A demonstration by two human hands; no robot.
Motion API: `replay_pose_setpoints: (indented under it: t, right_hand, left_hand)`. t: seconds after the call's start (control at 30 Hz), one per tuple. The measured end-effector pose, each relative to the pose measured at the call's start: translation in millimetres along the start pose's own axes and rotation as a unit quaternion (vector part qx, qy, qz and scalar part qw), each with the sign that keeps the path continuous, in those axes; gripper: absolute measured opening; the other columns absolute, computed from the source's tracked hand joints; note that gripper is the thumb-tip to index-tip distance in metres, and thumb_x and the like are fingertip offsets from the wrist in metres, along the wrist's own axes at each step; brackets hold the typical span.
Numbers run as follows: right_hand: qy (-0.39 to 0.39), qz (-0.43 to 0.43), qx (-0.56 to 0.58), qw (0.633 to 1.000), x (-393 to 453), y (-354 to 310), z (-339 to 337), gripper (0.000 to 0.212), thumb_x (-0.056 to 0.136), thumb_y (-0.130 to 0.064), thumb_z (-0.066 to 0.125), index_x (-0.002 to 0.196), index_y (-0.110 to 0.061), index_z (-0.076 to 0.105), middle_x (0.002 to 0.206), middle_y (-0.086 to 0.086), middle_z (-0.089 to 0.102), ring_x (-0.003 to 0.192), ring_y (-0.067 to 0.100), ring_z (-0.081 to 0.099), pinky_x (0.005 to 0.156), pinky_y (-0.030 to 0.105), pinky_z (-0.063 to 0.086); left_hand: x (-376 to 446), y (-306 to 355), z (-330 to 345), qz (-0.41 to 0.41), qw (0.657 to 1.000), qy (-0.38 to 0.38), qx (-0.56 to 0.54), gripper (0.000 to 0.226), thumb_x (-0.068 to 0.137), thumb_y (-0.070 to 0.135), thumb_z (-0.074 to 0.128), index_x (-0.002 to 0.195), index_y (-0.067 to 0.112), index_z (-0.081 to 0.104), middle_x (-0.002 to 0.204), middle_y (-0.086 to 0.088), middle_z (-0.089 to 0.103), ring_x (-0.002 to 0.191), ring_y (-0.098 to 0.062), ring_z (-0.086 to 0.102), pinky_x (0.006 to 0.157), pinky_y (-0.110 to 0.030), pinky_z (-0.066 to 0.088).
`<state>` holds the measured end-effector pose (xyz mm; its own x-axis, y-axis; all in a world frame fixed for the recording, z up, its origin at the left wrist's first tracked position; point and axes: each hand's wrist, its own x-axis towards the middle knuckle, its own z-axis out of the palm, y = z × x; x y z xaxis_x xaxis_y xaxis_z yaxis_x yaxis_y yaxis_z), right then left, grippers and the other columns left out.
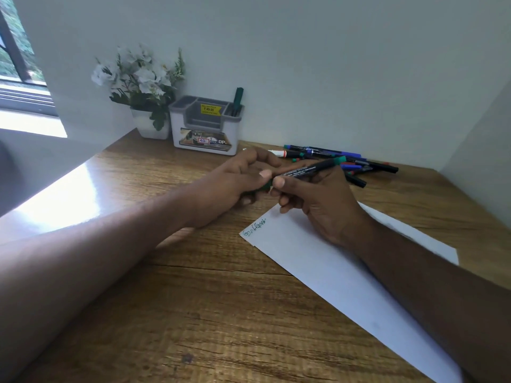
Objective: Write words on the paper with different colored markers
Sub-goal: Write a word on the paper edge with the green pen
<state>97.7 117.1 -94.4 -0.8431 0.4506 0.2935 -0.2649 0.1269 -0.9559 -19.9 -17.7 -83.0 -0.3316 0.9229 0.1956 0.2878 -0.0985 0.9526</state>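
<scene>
Two hands meeting mid-worktop: right hand gripping green marker, left hand clasping its green cap, above paper's far corner.

Both forearms reach forward, left hand and right hand meeting, fingers curled, thumbs nearly touching.

Sunlit wooden desk, pale walls.

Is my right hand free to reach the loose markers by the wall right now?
Probably not yet. The right hand holds the green marker, and the left hand grips its cap end. The path to the loose markers looks unobstructed.
</scene>
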Motion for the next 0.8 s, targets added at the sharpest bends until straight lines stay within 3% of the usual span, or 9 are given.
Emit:
replay_pose_setpoints:
  t: [0.17,0.43,0.57,0.67,0.73,0.8]
  right_hand:
    - [-0.009,-0.032,-0.057,0.998,-0.6,0.9,3.1,0.015,0.081,-0.002,0.07,0.094,0.006,0.069,0.069,0.014,0.07,0.053,0.019,0.062,0.051,0.028,0.052]
    - [-0.028,-0.037,-0.101,0.994,-2.8,0.4,11.9,0.014,0.087,-0.003,0.066,0.092,0.01,0.068,0.068,0.012,0.067,0.055,0.019,0.061,0.052,0.03,0.054]
    - [-0.055,-0.001,-0.08,0.995,-5.3,-3.5,12.7,0.01,0.09,-0.003,0.06,0.095,-0.001,0.069,0.069,0.006,0.068,0.054,0.015,0.06,0.047,0.03,0.052]
    - [-0.095,-0.063,-0.169,0.979,-5.8,-10.3,7.9,0.035,0.093,0.006,0.049,0.12,-0.012,0.061,0.089,-0.002,0.066,0.07,0.009,0.061,0.059,0.031,0.056]
    - [-0.121,-0.11,-0.33,0.93,-0.7,-13.4,-1.8,0.062,0.088,0.009,0.043,0.141,-0.024,0.041,0.114,-0.011,0.058,0.088,0.001,0.058,0.078,0.024,0.054]
    - [-0.116,-0.088,-0.376,0.915,5.9,-15.7,-9.0,0.067,0.089,0.006,0.045,0.143,-0.032,0.036,0.126,-0.008,0.054,0.098,0.0,0.056,0.087,0.022,0.049]
  left_hand:
    - [1.7,-3.3,1.6,-0.021,0.998,0.03,-0.047,0.024,0.103,0.018,0.034,0.12,0.019,0.05,0.092,-0.014,0.056,0.06,-0.003,0.049,0.057,-0.026,0.034]
    - [4.4,-10.8,2.3,-0.031,0.996,0.038,-0.079,0.021,0.103,0.023,0.034,0.118,0.025,0.049,0.091,-0.016,0.055,0.064,-0.01,0.049,0.058,-0.028,0.034]
    - [10.9,-13.1,-6.4,-0.032,0.988,0.084,-0.127,0.021,0.102,0.027,0.038,0.12,0.027,0.049,0.101,-0.012,0.061,0.075,-0.017,0.056,0.062,-0.03,0.039]
    - [19.5,-23.6,-34.3,-0.024,0.98,0.195,-0.039,0.025,0.098,0.016,0.048,0.122,0.024,0.05,0.114,-0.014,0.061,0.092,-0.025,0.06,0.07,-0.038,0.048]
    - [23.8,-31.3,-52.7,-0.028,0.968,0.247,-0.02,0.027,0.094,0.007,0.053,0.113,0.025,0.057,0.112,-0.009,0.062,0.097,-0.029,0.059,0.079,-0.042,0.051]
    - [26.9,-36.2,-61.6,-0.037,0.963,0.267,-0.027,0.035,0.092,-0.002,0.052,0.105,0.029,0.061,0.105,0.001,0.06,0.097,-0.022,0.057,0.082,-0.038,0.05]
